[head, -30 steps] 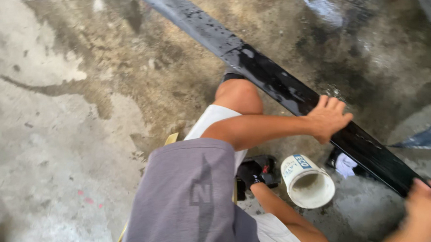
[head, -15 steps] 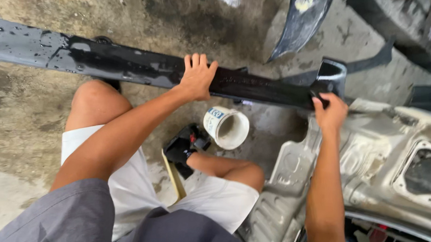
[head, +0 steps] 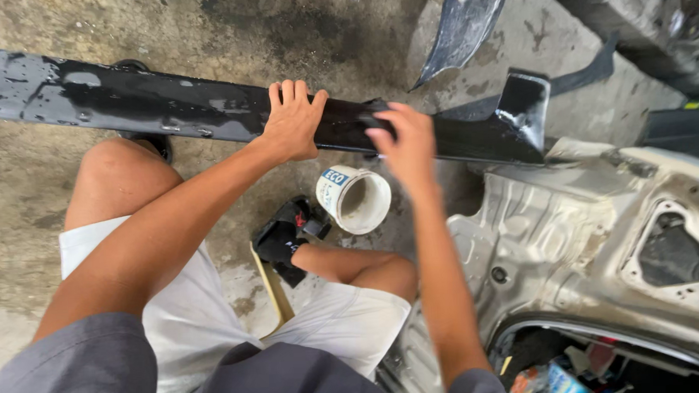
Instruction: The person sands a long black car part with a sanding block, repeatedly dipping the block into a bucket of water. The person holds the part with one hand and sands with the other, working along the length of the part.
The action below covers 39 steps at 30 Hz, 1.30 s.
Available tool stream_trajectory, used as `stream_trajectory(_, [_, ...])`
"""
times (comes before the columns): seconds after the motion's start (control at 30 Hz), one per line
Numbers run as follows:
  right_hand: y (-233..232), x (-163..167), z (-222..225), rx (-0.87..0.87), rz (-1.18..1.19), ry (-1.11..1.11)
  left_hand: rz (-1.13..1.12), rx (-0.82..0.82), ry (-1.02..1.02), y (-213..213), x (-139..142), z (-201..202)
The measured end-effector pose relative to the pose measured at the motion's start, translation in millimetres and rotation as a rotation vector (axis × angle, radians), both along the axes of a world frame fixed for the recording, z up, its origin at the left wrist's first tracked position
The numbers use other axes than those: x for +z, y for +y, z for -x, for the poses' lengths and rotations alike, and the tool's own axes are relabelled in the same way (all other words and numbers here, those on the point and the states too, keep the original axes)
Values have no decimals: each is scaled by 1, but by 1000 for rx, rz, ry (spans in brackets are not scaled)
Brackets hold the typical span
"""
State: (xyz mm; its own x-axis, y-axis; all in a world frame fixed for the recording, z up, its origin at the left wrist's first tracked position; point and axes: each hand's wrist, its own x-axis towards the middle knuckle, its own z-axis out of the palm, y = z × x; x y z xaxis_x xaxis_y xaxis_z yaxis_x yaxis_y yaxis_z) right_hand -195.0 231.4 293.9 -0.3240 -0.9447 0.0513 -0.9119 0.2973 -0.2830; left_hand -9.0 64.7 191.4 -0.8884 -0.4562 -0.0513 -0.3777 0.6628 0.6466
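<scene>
A long, wet, glossy black car trim panel (head: 153, 106) lies across the concrete floor in front of my knees. My left hand (head: 291, 121) rests flat on its top edge near the middle, fingers spread over it. My right hand (head: 406, 144) presses on the panel just to the right, fingers curled onto its surface. The panel's right end (head: 521, 117) turns up beside a bare metal car body part.
A white plastic cup (head: 356, 198) lies on its side below the panel, by my black sandal (head: 283, 237). A bare metal car body shell (head: 599, 234) fills the right. Another dark panel (head: 463, 22) leans at the top. The stained concrete floor (head: 24, 185) spreads left.
The view swung so the panel now runs almost level. My right hand moved left from the panel's right end to beside my left hand.
</scene>
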Motion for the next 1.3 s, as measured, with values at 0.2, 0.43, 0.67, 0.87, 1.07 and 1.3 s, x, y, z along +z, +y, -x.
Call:
stream_trajectory(0.2, [77, 90, 138, -345, -63, 407, -11, -2, -63, -9, 13, -10])
stream_trajectory(0.43, [-16, -7, -25, -92, 135, 109, 18, 9, -79, -2, 9, -6])
stream_trajectory(0.67, [4, 3, -24, -11, 10, 0, 12, 15, -33, 2, -1, -7])
stream_trajectory(0.87, [107, 92, 148, -385, -10, 334, 10, -14, -50, -7, 12, -12])
stream_trajectory(1.07, [61, 31, 57, -201, 142, 351, 24, 29, -47, -5, 11, -13])
stream_trajectory(1.3, [-5, -10, -84, -74, 121, 0, 63, 30, -1, 1, 0, -11])
